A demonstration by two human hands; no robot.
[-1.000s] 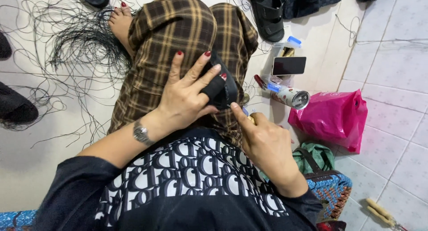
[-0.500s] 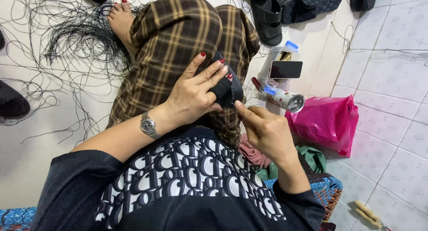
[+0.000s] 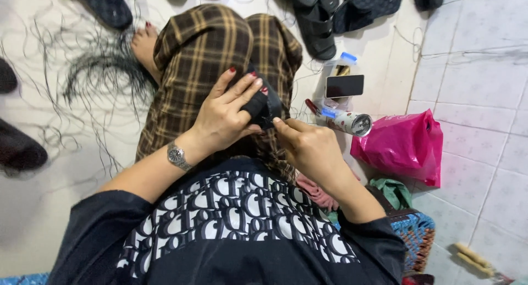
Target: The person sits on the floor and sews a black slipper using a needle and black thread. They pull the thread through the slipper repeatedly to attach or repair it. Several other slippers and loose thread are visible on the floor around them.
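I sit on the floor with my knees up in brown plaid trousers (image 3: pixel 220 48). My left hand (image 3: pixel 225 117), with a wristwatch (image 3: pixel 177 155) on the wrist, grips a small black fabric piece (image 3: pixel 263 106) over my lap. My right hand (image 3: pixel 308 144) pinches the lower right edge of that same black piece with thumb and forefinger. Whether a needle or tool is between those fingers cannot be told.
Loose black threads (image 3: pixel 93 70) lie scattered on the floor at left. Black sandals (image 3: pixel 341 12) sit at the top. A phone on a clear box (image 3: pixel 344 86), a small can (image 3: pixel 347 121), a pink plastic bag (image 3: pixel 404 147) and a woven basket (image 3: pixel 415 241) are at right.
Both hands have stayed on the black piece; the right hand moved up from below to pinch its edge. The view has shifted slightly.
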